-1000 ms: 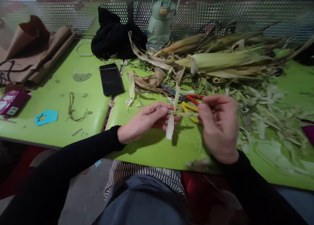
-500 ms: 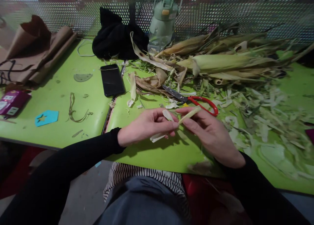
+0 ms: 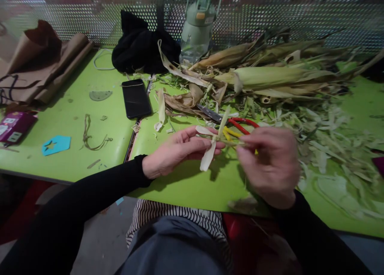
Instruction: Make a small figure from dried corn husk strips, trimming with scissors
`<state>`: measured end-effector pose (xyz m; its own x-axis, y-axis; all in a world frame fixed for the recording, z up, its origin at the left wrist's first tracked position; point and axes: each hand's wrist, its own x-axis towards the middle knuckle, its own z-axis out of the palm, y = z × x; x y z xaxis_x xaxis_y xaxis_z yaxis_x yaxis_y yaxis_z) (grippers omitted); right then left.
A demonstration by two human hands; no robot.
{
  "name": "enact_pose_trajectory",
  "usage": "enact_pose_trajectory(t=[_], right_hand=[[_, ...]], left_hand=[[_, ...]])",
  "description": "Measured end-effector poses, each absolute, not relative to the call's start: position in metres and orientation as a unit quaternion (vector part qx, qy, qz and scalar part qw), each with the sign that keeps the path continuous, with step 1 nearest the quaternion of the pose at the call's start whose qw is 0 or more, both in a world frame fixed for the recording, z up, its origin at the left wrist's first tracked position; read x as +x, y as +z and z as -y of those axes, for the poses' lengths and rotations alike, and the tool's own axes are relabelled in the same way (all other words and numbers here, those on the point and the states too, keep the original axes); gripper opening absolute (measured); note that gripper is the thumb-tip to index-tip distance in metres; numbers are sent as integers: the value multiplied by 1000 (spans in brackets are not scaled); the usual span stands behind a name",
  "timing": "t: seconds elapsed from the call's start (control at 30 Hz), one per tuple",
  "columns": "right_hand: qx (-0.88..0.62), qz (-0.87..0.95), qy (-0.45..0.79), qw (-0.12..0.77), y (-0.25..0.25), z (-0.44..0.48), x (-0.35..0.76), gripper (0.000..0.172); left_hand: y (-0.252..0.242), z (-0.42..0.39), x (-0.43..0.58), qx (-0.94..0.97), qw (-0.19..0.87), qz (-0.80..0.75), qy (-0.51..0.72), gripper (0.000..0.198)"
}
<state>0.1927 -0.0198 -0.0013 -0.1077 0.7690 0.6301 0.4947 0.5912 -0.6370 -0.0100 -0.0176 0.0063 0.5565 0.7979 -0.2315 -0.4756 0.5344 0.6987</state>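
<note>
Above the green table [image 3: 186, 183], my left hand [image 3: 177, 149] pinches crossed strips of pale corn husk [image 3: 211, 145] between thumb and fingers. My right hand [image 3: 271, 163] is closed on the thin strip that runs rightward from the crossing, its back turned to the camera. Just behind both hands lie red-handled scissors [image 3: 237, 123], and a yellow handle shows beneath the husk.
Several unhusked corn cobs [image 3: 270, 75] and a spread of husk scraps [image 3: 327, 139] fill the right side. A black phone [image 3: 136, 99], black cloth [image 3: 141, 43], green bottle [image 3: 196, 27], brown paper bag [image 3: 39, 63], blue star cutout [image 3: 56, 144] and purple packet [image 3: 13, 125] lie left and behind.
Half a second ago the strips lay folded between the hands; now they stand crossed, and my right hand has turned back-up and pulled a strip to the right.
</note>
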Motion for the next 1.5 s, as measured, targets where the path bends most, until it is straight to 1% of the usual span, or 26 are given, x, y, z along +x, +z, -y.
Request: enact_pose_trajectory(t=[0.03, 0.1, 0.17, 0.23, 0.3, 0.37, 0.5, 0.63, 0.77, 0.87, 1.0, 1.13, 1.23, 1.37, 1.43, 1.5], right_hand=[[-391, 780, 81, 482, 0, 20, 191, 23], [-302, 868, 5, 394, 0, 22, 187, 29], [-253, 906, -52, 334, -2, 24, 183, 25], [-237, 912, -100, 321, -5, 26, 180, 16], [-232, 909, -97, 332, -8, 27, 179, 11], [-250, 900, -66, 352, -8, 28, 181, 10], [-318, 864, -33, 390, -5, 29, 185, 13], [-353, 835, -35, 421, -3, 29, 186, 13], [-356, 827, 17, 436, -4, 28, 185, 11], [-359, 824, 38, 438, -4, 28, 184, 13], [-370, 823, 37, 429, -3, 28, 185, 12], [-383, 814, 19, 435, -4, 26, 187, 11], [-386, 813, 6, 436, -5, 24, 189, 12], [-402, 799, -21, 447, -5, 21, 191, 14], [-417, 788, -18, 453, -5, 19, 192, 13], [-437, 773, 2, 461, -5, 19, 193, 12]], left_hand=[[6, 18, -9, 292, 823, -284, 396, 18], [4, 17, -8, 287, 807, -295, 422, 21], [2, 16, -6, 290, 797, -301, 435, 25], [-1, 16, -6, 304, 789, -309, 436, 28], [-2, 16, -7, 328, 780, -321, 426, 30], [-3, 16, -8, 367, 764, -332, 413, 32], [-2, 17, -9, 460, 714, -350, 395, 35], [2, 17, -11, 514, 684, -345, 386, 28], [5, 15, -13, 543, 676, -350, 354, 22], [5, 15, -14, 521, 683, -352, 371, 21], [9, 15, -14, 485, 701, -346, 392, 22], [15, 14, -17, 455, 740, -339, 360, 28], [13, 14, -18, 432, 773, -335, 322, 29], [9, 15, -16, 408, 777, -324, 354, 26], [10, 16, -15, 413, 778, -308, 359, 32], [11, 16, -16, 419, 794, -283, 337, 34]])
